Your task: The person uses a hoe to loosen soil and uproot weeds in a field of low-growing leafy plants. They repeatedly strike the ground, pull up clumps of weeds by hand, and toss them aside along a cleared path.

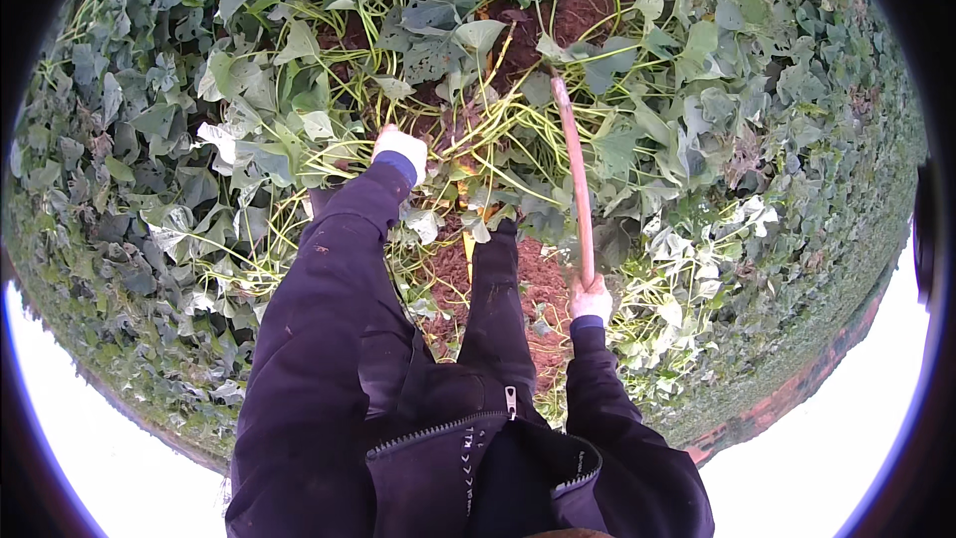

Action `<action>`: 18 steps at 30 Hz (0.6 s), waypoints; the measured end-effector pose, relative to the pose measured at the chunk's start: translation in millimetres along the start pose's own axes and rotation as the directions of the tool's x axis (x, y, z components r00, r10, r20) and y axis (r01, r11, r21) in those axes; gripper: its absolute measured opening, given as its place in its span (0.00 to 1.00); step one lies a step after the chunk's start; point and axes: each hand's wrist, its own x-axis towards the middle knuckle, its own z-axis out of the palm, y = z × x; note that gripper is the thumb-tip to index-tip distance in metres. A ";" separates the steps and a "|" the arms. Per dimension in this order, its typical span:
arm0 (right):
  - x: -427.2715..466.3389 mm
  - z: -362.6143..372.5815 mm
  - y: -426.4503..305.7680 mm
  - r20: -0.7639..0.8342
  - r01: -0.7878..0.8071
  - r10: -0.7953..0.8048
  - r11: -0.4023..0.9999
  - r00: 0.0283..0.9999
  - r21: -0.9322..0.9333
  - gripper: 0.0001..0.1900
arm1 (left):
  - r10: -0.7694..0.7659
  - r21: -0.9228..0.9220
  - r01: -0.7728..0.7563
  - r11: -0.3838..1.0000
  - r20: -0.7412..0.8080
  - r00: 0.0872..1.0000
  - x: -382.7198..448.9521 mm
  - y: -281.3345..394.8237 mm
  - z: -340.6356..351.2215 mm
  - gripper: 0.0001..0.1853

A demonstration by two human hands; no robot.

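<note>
My left hand (401, 151) is closed around a bunch of yellow-green vine stems (340, 157) with broad, hole-eaten leaves, apparently sweet potato. My right hand (590, 297) grips the near end of a long, slightly curved wooden tool handle (575, 172). That handle points away from me into the foliage. Its far end is dark, and whatever head it carries is hidden by leaves. Between the hands runs a tangle of bare stems (515, 119), some of them yellowed.
Reddish soil (543, 291) shows near my dark-trousered leg (497, 299), and more bare soil (590, 4) lies beyond the handle's tip. Dense leafy vines (792, 127) spread on both sides. A yellow strip (468, 246) lies beside the leg. My jacket's zip (511, 400) hangs open.
</note>
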 end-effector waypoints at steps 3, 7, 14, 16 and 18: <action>58.0 -12.3 -65.5 -0.277 0.408 -0.402 0.912 0.873 -0.037 0.17 | -0.037 0.009 0.037 0.999 -0.047 0.998 -1.0 1.4 9.2 0.11; 99.2 -34.6 -148.7 -0.386 0.718 -0.606 0.588 0.696 0.372 0.17 | -0.023 0.023 0.026 0.999 -0.119 0.993 16.8 11.4 21.1 0.10; 18.6 -70.3 304.4 -0.199 -0.189 0.104 0.861 0.974 -0.472 0.17 | -0.055 0.109 0.061 0.992 -0.052 0.997 -13.4 -12.4 37.4 0.11; -10.2 -85.5 278.6 -0.233 -0.199 0.085 0.827 0.969 -0.526 0.18 | -0.047 0.187 0.068 0.980 -0.116 0.992 -14.4 -11.0 65.1 0.10; 4.3 -80.3 219.0 -0.196 -0.080 -0.010 0.893 0.980 -0.443 0.19 | 0.003 0.243 0.016 0.970 -0.078 0.997 -17.8 -5.4 35.9 0.11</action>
